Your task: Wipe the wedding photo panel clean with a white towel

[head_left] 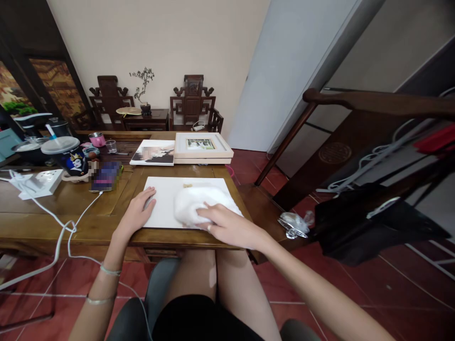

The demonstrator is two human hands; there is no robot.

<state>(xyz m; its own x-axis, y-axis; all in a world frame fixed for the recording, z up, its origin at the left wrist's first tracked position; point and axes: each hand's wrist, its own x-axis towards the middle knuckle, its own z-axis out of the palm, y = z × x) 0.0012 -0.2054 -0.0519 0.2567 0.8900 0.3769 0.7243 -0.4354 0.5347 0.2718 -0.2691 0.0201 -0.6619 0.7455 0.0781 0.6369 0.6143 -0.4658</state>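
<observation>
A flat white board (159, 201) lies at the front edge of the wooden table. My left hand (141, 208) rests on its left edge, fingers stretched out and holding nothing. On the board's right half is a bunched, soft white cloth (194, 201), blurred at its edges. My right hand (222, 222), a ring on one finger, grips the cloth from its near right side; some fingertips are hidden in the folds. A small tan mark (187, 185) shows on the board just beyond the cloth.
Behind the board lie a framed picture (203, 149) and a photo panel (152, 152). To the left are a lidded cup (73, 158), a phone (105, 176) on a charging cable, and a white box (42, 182). A wooden chair (330, 142) stands at right, with a crumpled foil packet (293, 224) on it.
</observation>
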